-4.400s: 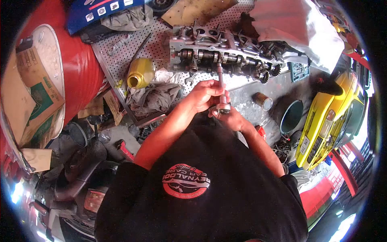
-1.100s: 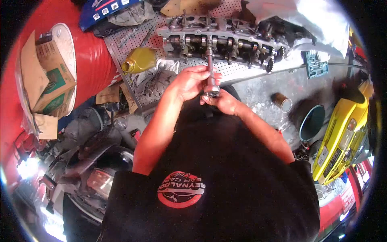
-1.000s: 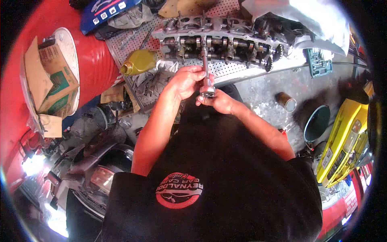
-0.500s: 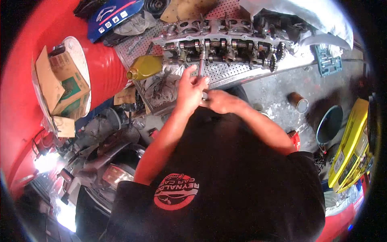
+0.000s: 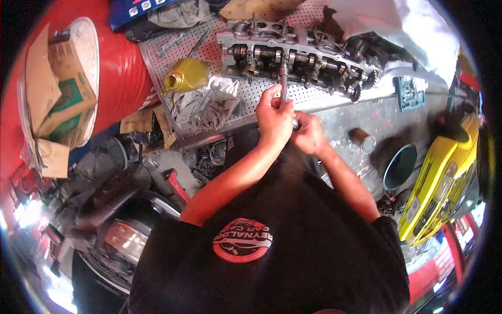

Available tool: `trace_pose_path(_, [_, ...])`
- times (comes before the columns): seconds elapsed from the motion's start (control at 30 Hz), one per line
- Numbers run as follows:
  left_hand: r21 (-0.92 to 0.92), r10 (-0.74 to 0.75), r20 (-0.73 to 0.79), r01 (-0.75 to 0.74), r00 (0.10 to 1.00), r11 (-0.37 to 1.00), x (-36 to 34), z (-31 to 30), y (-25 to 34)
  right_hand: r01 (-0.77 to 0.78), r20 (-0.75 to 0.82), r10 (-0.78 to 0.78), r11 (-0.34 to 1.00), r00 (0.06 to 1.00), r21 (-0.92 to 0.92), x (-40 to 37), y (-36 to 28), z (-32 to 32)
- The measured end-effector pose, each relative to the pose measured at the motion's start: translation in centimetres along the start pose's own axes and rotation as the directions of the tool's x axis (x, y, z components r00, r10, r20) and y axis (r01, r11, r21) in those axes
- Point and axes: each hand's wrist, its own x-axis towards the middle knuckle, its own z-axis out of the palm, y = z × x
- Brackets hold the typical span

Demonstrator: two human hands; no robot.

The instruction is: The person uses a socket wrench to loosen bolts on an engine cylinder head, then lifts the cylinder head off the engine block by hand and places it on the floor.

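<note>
Gripping the extension bar (image 5: 283, 82), left hand (image 5: 275, 119) fingers mid-shaft, right hand (image 5: 310, 134) fingers at its base.

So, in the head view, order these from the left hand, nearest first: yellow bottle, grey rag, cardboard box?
1. Grey rag, just left of the left hand.
2. Yellow bottle, beyond the rag.
3. Cardboard box, far left, on red drum.

Red round badge (image 5: 242, 240) on black shirt (image 5: 324, 261), 6 o'clock: "REYNALDO… CAR CA…", partly legible. Stickers on blue panel (image 5: 137, 7), 11 o'clock: illegible.
</note>
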Motion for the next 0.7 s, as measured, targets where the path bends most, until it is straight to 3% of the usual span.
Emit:
trace_pose_path(0.1, [0.257, 0.034, -0.058, -0.018, 0.998, 0.966, 0.1, 0.1, 0.7, -0.043, 0.127, 0.002, 0.947, 0.992, 0.320, 0.5, 2.2, 1.2])
trace_pose_path(0.13, [0.283, 0.074, -0.105, -0.042, 0.992, 0.958, -0.1, 0.4, 1.4, 0.007, 0.139, -0.051, 0.952, 0.989, 0.305, 0.8, 2.5, 1.1])
trace_pose_path(0.17, [0.164, -0.042, -0.089, 0.057, 0.995, 0.985, -0.4, 0.5, 2.1, -0.007, 0.164, -0.023, 0.984, 0.986, 0.178, 1.0, 2.8, 0.3])
trace_pose_path(0.23, [-0.132, -0.102, -0.081, 0.090, 0.992, 0.987, -0.3, 0.5, 1.6, -0.040, 0.213, 0.058, 0.995, 0.975, -0.087, 0.3, 0.7, -2.1])
trace_pose_path(0.27, [-0.242, -0.156, -0.064, 0.136, 0.986, 0.961, -0.4, 0.3, 1.4, 0.094, 0.275, -0.017, 0.958, 0.961, -0.269, 0.2, 0.8, -3.4])
trace_pose_path(0.3, [-0.331, -0.205, -0.068, 0.172, 0.976, 0.928, -0.3, 0.1, 1.3, 0.161, 0.299, -0.016, 0.869, 0.954, -0.467, -0.3, 0.7, -5.1])
trace_pose_path(0.37, [-0.570, -0.347, 0.002, 0.287, 0.938, 0.770, -0.1, -0.4, 1.1, 0.272, 0.337, 0.010, 0.565, 0.942, -0.779, -1.7, -0.4, -8.8])
trace_pose_path(0.43, [-0.719, -0.460, 0.025, 0.335, 0.888, 0.609, 0.0, -0.3, 1.0, 0.301, 0.257, -0.157, 0.463, 0.954, -0.834, -2.6, -6.4, -11.4])
trace_pose_path(0.47, [-0.748, -0.474, 0.010, 0.321, 0.881, 0.581, 0.2, 0.1, 0.8, 0.459, 0.305, -0.443, 0.296, 0.843, -0.838, -2.5, -7.7, -12.2])
trace_pose_path(0.5, [-0.776, -0.481, -0.003, 0.301, 0.877, 0.554, 0.2, 0.4, 0.8, 0.420, 0.282, -0.370, 0.372, 0.885, -0.828, -2.4, -7.1, -12.3])
trace_pose_path(0.57, [-0.684, -0.415, -0.023, 0.288, 0.909, 0.670, -0.1, 0.6, 1.5, 0.325, 0.241, -0.226, 0.501, 0.944, -0.802, -1.2, -4.4, -11.6])
trace_pose_path(0.6, [-0.636, -0.384, -0.036, 0.275, 0.923, 0.721, -0.3, 0.6, 1.7, 0.166, 0.198, -0.030, 0.676, 0.980, -0.718, -0.1, -0.6, -10.7])
trace_pose_path(0.7, [-0.349, -0.242, -0.190, 0.165, 0.951, 0.923, -0.2, 1.4, 1.2, 0.109, 0.193, -0.001, 0.830, 0.981, -0.547, -1.1, 3.9, -7.7])
